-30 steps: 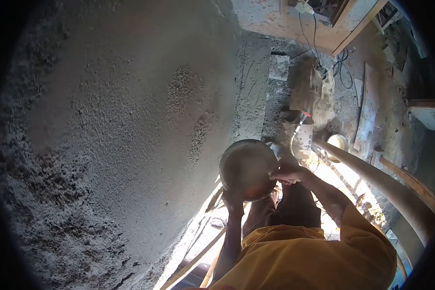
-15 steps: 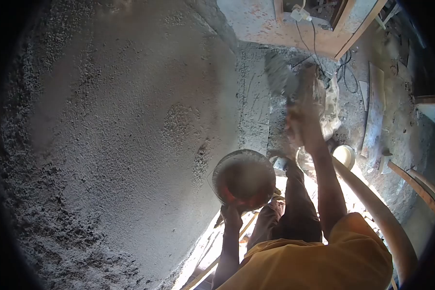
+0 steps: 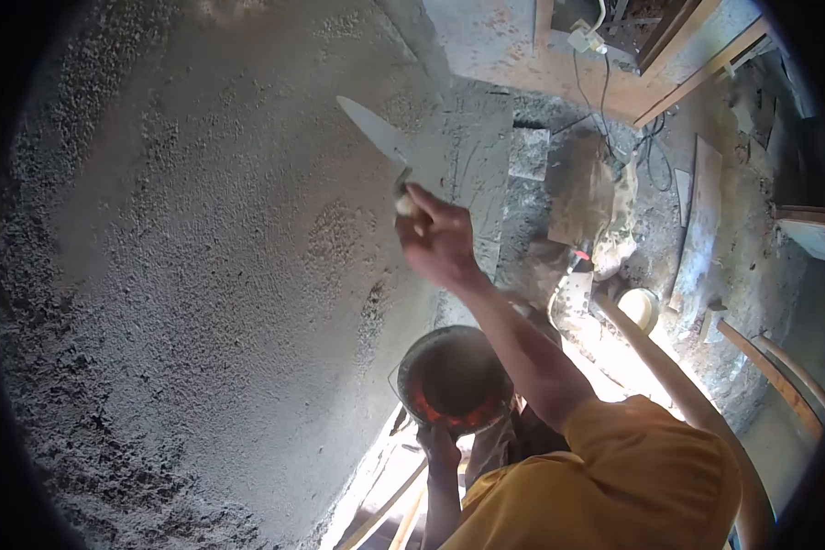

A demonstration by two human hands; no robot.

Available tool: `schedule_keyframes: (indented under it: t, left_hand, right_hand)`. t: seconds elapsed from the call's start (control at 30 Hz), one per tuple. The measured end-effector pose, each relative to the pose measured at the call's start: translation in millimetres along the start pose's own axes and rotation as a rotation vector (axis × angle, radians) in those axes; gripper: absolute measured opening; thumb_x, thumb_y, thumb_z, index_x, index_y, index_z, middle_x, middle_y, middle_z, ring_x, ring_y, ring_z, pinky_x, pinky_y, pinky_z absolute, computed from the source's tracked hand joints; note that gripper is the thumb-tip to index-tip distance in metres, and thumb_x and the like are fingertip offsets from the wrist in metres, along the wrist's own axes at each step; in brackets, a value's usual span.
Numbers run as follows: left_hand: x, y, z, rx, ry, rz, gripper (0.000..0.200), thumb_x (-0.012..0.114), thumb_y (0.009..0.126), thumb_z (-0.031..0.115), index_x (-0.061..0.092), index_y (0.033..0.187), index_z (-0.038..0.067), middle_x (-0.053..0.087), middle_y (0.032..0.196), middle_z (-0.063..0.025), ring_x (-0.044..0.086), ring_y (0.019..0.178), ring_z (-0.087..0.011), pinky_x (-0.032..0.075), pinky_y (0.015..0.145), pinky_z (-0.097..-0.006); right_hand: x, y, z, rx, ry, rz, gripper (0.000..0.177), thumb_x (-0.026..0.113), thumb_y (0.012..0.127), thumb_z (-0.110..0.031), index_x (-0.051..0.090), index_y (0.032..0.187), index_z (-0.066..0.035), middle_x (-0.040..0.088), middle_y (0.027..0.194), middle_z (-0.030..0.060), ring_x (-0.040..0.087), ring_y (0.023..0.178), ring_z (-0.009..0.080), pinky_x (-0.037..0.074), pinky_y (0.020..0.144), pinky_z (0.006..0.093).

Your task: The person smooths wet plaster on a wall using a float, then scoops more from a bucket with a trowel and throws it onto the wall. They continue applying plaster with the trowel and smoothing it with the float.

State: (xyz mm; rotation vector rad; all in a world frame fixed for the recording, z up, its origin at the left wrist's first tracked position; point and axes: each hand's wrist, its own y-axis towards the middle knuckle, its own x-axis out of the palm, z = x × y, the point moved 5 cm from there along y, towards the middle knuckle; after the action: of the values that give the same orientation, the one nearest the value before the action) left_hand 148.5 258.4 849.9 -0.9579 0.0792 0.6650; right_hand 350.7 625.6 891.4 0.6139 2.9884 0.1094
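My right hand (image 3: 440, 240) is closed round the handle of a pointed trowel (image 3: 374, 128), whose blade points up and left in front of the plastered wall (image 3: 247, 302). My left hand (image 3: 440, 446) grips the lower edge of a round bucket (image 3: 456, 380) near my body. Inside, the bucket is dark, with red showing on its inner side. Some of the left hand's fingers are hidden by the bucket.
A white socket block (image 3: 587, 38) with cables hangs by a wooden frame at the top right. A pale container (image 3: 639, 310) stands on the right. Long poles (image 3: 655, 357) and a board (image 3: 697, 220) lie near it.
My right hand has swung left from the wall's right side to the front of the plastered surface, with the trowel now clearly visible. The bucket has moved slightly down.
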Motion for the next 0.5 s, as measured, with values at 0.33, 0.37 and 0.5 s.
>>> schedule_keyframes:
  t: [0.33, 0.37, 0.5]
  left_hand:
    - [13, 72, -28, 0.638, 0.059, -0.315, 0.019, 0.072, 0.089, 0.010, 0.065, 0.103, -0.002, 0.066, 0.083, -0.0053, 0.062, 0.070, -0.0117, 0.050, 0.059, -0.0313]
    - [23, 58, -5, 0.673, 0.084, -0.288, 0.022, 0.072, 0.090, 0.011, 0.065, 0.105, -0.003, 0.068, 0.084, -0.0076, 0.064, 0.072, -0.0135, 0.052, 0.061, -0.0326]
    - [52, 24, 82, 0.773, 0.514, -0.057, 0.019, 0.070, 0.091, 0.014, 0.071, 0.082, -0.002, 0.069, 0.069, -0.0159, 0.067, 0.062, -0.0225, 0.052, 0.057, -0.0416]
  right_hand:
    - [-123, -150, 14, -0.134, -0.954, -1.098, 0.035, 0.067, 0.087, -0.017, 0.071, 0.120, -0.005, 0.071, 0.081, 0.0137, 0.072, 0.070, 0.0302, 0.058, 0.061, 0.0426]
    - [-117, -160, 26, -0.164, -1.021, -1.059, 0.033, 0.067, 0.087, -0.020, 0.071, 0.117, -0.005, 0.070, 0.079, 0.0141, 0.071, 0.069, 0.0324, 0.057, 0.061, 0.0444]
    - [-104, -191, 65, -0.149, -0.849, -1.072, 0.038, 0.076, 0.075, -0.022, 0.074, 0.109, -0.007, 0.073, 0.082, 0.0189, 0.075, 0.078, 0.0390, 0.060, 0.072, 0.0514]
